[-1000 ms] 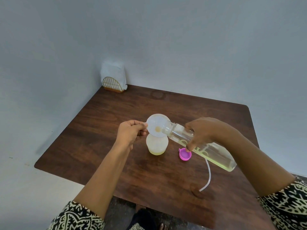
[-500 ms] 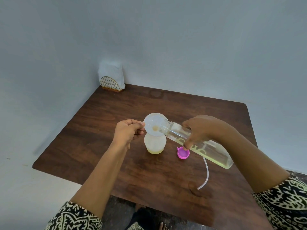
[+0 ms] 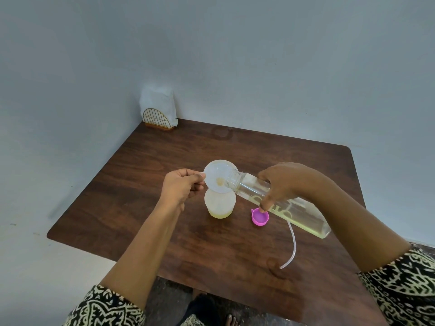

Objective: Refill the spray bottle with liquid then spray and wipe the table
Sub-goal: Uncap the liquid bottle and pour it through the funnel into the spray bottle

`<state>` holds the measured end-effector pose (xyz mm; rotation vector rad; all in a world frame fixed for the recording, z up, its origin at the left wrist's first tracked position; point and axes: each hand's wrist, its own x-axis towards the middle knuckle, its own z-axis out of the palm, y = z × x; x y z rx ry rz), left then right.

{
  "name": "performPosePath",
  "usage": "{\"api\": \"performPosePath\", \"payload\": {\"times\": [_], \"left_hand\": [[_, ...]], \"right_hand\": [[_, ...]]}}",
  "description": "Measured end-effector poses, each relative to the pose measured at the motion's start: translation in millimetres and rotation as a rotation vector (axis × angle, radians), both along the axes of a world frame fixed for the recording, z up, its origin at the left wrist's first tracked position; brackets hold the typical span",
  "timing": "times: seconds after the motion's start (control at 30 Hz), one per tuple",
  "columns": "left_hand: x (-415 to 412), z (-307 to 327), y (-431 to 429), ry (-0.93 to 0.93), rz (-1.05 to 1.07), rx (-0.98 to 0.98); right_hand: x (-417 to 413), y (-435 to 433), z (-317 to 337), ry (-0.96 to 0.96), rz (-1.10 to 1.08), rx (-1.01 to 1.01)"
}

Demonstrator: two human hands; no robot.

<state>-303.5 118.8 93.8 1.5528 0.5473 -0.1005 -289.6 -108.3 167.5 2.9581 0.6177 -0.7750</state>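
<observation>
A small translucent spray bottle (image 3: 219,203) stands uncapped near the middle of the brown table (image 3: 146,175), a little yellowish liquid at its bottom. A white funnel (image 3: 217,176) sits in its neck. My left hand (image 3: 182,187) pinches the funnel's rim. My right hand (image 3: 286,184) grips a long clear refill bottle (image 3: 296,208) of pale yellow liquid, tilted with its open mouth in the funnel. A pink cap (image 3: 260,217) lies just right of the spray bottle. A clear dip tube (image 3: 290,250) lies on the table below the refill bottle.
A napkin holder with white napkins (image 3: 158,109) stands in the far left corner against the wall. The table's near edge runs below my arms, with floor and a foot (image 3: 231,320) visible under it.
The pose of both hands and the tilted refill bottle stays about the same. The liquid level in the spray bottle looks much the same.
</observation>
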Motion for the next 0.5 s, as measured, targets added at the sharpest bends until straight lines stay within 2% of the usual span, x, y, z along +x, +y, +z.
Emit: {"api": "performPosePath", "payload": {"times": [0.5], "left_hand": [[0.0, 1.3, -0.4, 0.001, 0.007, 0.014]], "right_hand": [[1.0, 0.2, 0.4, 0.006, 0.006, 0.001]]}}
